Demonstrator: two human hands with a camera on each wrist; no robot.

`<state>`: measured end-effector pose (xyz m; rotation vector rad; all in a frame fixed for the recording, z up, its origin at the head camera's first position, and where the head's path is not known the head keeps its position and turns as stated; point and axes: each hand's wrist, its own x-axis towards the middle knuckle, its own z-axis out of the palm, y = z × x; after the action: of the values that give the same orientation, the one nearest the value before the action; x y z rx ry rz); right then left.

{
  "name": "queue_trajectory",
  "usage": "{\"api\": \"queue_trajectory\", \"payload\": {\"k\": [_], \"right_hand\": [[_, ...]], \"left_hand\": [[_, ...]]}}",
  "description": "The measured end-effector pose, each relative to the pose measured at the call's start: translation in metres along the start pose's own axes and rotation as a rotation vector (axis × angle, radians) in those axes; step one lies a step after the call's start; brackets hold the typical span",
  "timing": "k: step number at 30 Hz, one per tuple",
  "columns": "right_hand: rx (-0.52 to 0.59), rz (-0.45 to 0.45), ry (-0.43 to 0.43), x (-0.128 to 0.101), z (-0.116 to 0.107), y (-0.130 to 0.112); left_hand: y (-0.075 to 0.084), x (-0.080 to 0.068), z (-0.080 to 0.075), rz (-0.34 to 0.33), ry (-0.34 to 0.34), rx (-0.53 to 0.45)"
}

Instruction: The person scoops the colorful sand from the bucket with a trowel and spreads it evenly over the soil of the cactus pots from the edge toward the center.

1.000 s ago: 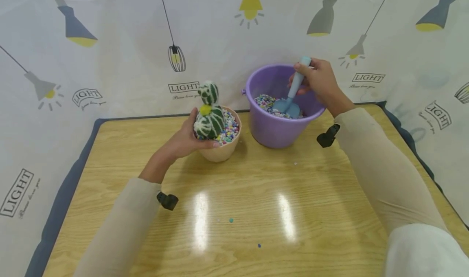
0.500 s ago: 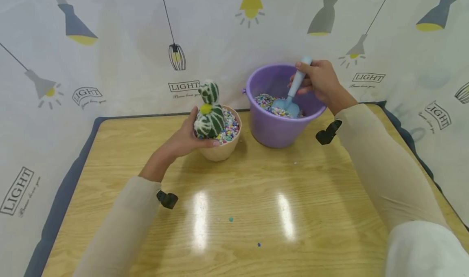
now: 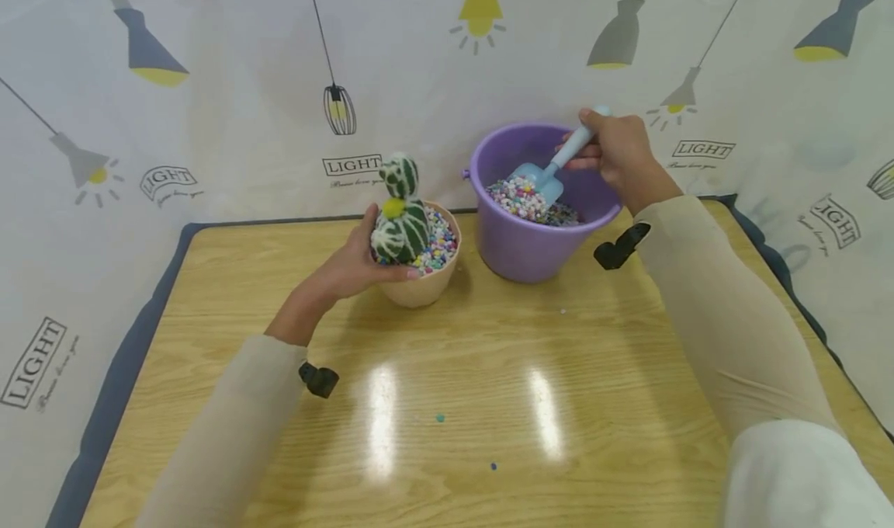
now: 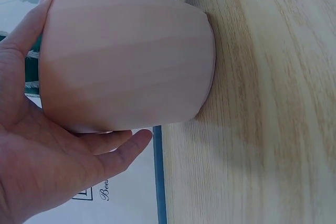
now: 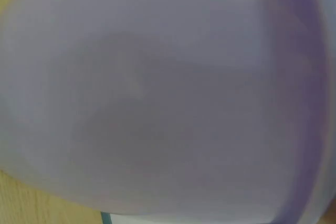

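Head view, as I log it: left hand [image 3: 349, 268] cupped round the peach plastic pot [image 3: 424, 283] of coloured gravel holding a green striped toy cactus [image 3: 400, 221], apparently steadying it on the wooden table [image 3: 489, 373]; right hand [image 3: 618, 155] gripping a pale-blue plastic scoop [image 3: 541, 177], loaded level over the purple plastic bucket [image 3: 531, 244].

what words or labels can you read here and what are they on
"LIGHT" on the printed backdrop, repeated beside the lamp drawings, for one behind the cactus.
The small script line under each "LIGHT": too small to read.
In the left wrist view, part of a print by the left hand: cut off, unreadable.
No text on the pink pot, purple bucket or blue scoop.
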<state>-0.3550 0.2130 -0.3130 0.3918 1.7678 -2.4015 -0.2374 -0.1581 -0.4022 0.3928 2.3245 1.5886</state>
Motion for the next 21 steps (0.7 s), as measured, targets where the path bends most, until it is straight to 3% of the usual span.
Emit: {"api": "queue_trajectory", "payload": {"k": [13, 16, 21], "right_hand": [[0.298, 0.033, 0.213, -0.006, -0.010, -0.011], [0.375, 0.051, 0.238, -0.012, -0.015, -0.011], [0.499, 0.066, 0.218, -0.027, -0.022, -0.011]], "left_hand": [[0.001, -0.001, -0.008, -0.025, -0.061, 0.027], [0.001, -0.006, -0.002, -0.010, -0.016, 0.009], [0.003, -0.014, 0.016, 0.089, 0.134, 0.035]]}}
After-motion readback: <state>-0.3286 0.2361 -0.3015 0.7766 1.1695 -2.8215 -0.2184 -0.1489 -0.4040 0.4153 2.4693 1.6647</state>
